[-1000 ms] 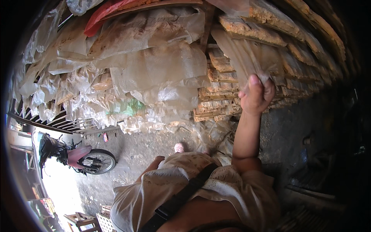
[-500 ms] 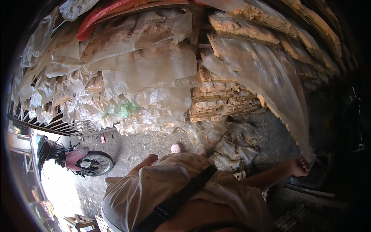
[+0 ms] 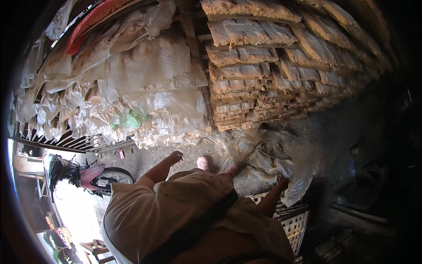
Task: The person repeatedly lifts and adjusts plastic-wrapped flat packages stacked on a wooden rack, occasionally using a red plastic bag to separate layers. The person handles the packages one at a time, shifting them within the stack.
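A rack of crumbly tan slabs [image 3: 250,33] on wooden slats fills the upper right, its fronts uncovered. Translucent plastic sheets [image 3: 145,70] cover the rack on the left, with a red one [image 3: 83,28] among them. My left hand [image 3: 175,156] hangs below that rack with fingers apart, holding nothing. At lower right my right hand [image 3: 280,185] is low beside a loose plastic sheet [image 3: 298,187]; its fingers are dark, and I cannot tell whether they grip it. More crumpled plastic [image 3: 248,152] lies on the ground below the slabs.
A motorbike [image 3: 88,176] stands at left beside a slatted railing [image 3: 66,141]. My slippered foot [image 3: 203,163] is on the grey floor [image 3: 145,160]. A lattice crate [image 3: 294,231] is at lower right, a wooden stand [image 3: 94,251] at lower left, and the right side is in shadow.
The sheet raised over the right slabs has come down to the lower right, exposing them. My right hand has dropped low, then moved inward; my left hand has risen slightly.
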